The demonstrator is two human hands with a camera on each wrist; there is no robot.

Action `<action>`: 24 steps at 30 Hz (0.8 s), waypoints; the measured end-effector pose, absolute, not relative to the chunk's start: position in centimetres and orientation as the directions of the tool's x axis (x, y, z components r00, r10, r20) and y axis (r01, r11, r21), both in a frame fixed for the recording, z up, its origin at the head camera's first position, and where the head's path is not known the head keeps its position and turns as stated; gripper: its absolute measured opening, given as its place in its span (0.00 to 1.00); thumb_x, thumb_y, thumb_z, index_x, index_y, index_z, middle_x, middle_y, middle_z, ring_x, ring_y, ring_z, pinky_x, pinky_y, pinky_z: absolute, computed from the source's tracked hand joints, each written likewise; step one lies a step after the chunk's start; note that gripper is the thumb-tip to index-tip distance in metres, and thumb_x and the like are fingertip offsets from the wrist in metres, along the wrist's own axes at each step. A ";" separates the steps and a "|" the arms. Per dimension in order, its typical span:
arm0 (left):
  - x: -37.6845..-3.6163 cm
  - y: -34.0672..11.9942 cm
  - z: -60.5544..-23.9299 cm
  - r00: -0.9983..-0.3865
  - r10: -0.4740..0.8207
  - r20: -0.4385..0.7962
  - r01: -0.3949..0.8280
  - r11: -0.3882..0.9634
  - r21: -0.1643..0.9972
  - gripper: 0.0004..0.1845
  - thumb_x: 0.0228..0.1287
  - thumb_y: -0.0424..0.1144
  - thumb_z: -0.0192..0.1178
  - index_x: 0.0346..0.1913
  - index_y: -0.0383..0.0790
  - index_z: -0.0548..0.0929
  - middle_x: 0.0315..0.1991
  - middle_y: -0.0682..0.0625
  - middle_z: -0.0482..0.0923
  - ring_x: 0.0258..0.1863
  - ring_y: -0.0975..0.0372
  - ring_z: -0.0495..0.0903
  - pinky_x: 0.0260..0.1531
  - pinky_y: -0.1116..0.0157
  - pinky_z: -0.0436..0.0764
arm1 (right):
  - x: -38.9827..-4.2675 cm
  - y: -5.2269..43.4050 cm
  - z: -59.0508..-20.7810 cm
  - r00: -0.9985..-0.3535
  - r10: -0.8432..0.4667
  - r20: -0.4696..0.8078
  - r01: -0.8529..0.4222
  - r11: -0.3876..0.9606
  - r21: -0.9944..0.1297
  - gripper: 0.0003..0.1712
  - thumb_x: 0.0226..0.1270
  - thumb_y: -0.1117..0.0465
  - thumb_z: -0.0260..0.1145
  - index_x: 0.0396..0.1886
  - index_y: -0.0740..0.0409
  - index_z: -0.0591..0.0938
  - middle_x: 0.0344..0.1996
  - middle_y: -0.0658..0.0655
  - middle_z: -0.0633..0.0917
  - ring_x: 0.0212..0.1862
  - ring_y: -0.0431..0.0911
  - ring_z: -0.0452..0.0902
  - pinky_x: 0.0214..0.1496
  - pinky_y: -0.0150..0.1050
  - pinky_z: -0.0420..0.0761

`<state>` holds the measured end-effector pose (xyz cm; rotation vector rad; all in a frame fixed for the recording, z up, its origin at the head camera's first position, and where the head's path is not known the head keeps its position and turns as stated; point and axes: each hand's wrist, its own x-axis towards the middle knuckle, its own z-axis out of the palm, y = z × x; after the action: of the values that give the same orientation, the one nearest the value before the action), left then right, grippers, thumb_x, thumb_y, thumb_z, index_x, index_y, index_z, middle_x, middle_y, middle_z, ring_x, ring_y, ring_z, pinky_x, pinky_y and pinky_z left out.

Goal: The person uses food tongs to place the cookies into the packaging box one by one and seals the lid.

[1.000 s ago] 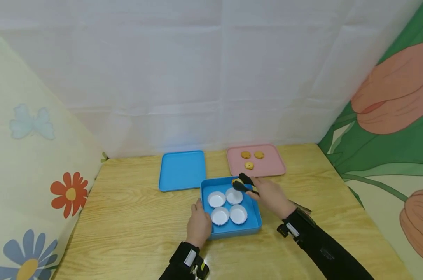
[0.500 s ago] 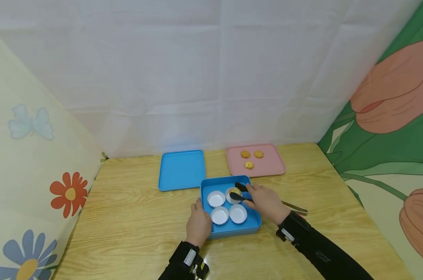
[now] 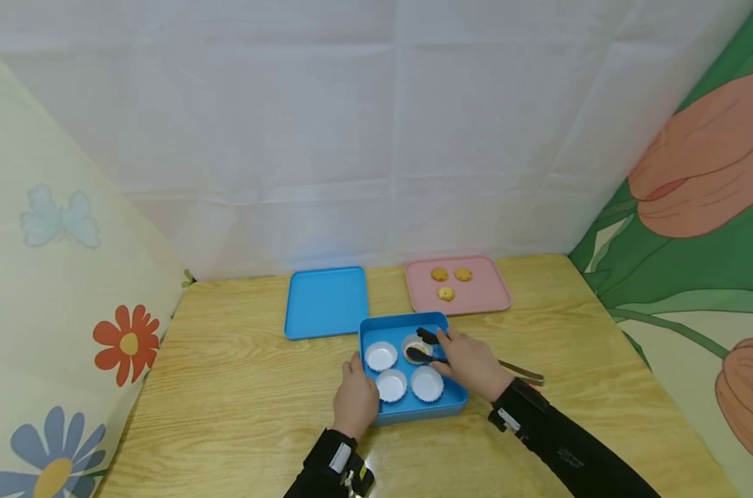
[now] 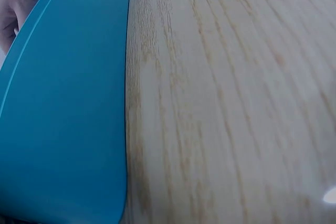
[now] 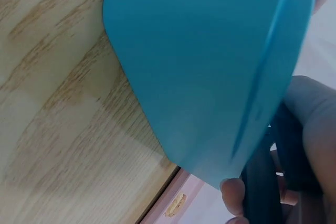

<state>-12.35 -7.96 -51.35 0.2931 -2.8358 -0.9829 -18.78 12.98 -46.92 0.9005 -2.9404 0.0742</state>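
Head view: the right hand (image 3: 473, 361) has lowered the black tongs (image 3: 428, 346), clenched in its grip, so the cookie (image 3: 416, 348) now sits in the far-right paper cup; the tongs point left. The left hand (image 3: 354, 395) rests relaxed against the blue box (image 3: 414, 409).

Left wrist view: the box wall (image 4: 63, 119) lies just beside that grip on the surface (image 4: 226, 103).

Right wrist view: fingers (image 5: 310, 129) curl round the dark tongs (image 5: 262, 182).

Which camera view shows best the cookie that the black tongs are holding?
The head view. There the cookie sits between the tips of the tongs, in the far right paper cup of the blue box; the right hand grips the tongs. The left wrist view shows only box wall and table. The right wrist view shows the box's outside and the tongs, not this cookie.
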 end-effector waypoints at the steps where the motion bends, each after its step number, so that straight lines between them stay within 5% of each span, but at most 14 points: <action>1: -12.4 -8.0 -51.3 -0.973 -0.224 0.050 -0.145 0.770 0.622 0.25 0.61 0.30 0.49 0.61 0.24 0.61 0.46 0.33 0.67 0.16 0.58 0.70 0.12 0.62 0.71 | -18.8 13.0 -46.9 -0.829 -0.555 0.072 -0.557 0.830 -0.028 0.37 0.58 0.42 0.61 0.58 0.65 0.72 0.45 0.63 0.76 0.33 0.47 0.76 0.26 0.38 0.77; 13: -12.5 -8.0 -51.1 -0.973 -0.231 -0.007 -0.185 0.760 0.623 0.25 0.63 0.31 0.48 0.63 0.27 0.60 0.49 0.34 0.66 0.18 0.58 0.70 0.14 0.63 0.71 | -19.1 13.6 -46.0 -0.859 -0.504 0.087 -0.511 0.852 -0.117 0.38 0.60 0.44 0.61 0.61 0.67 0.69 0.53 0.66 0.74 0.47 0.55 0.76 0.38 0.46 0.79; 20: -12.4 -8.0 -51.0 -0.973 -0.232 -0.012 -0.188 0.757 0.626 0.25 0.63 0.32 0.48 0.63 0.27 0.60 0.49 0.34 0.66 0.18 0.57 0.71 0.14 0.61 0.72 | -21.4 15.2 -43.9 -0.884 -0.427 0.187 -0.456 0.877 -0.151 0.39 0.59 0.46 0.63 0.60 0.70 0.68 0.41 0.65 0.74 0.24 0.46 0.72 0.18 0.35 0.72; 24: -12.5 -7.9 -51.0 -0.973 -0.229 -0.015 -0.189 0.759 0.623 0.26 0.63 0.31 0.48 0.63 0.26 0.60 0.49 0.33 0.66 0.19 0.58 0.72 0.14 0.62 0.72 | -23.5 16.3 -43.0 -0.883 -0.401 0.242 -0.439 0.889 -0.131 0.40 0.59 0.46 0.63 0.60 0.73 0.66 0.41 0.68 0.75 0.29 0.50 0.75 0.26 0.42 0.78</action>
<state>-12.52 -7.92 -51.05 0.3436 -2.8880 -1.0125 -23.48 16.35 -43.01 0.6411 -2.8481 0.2693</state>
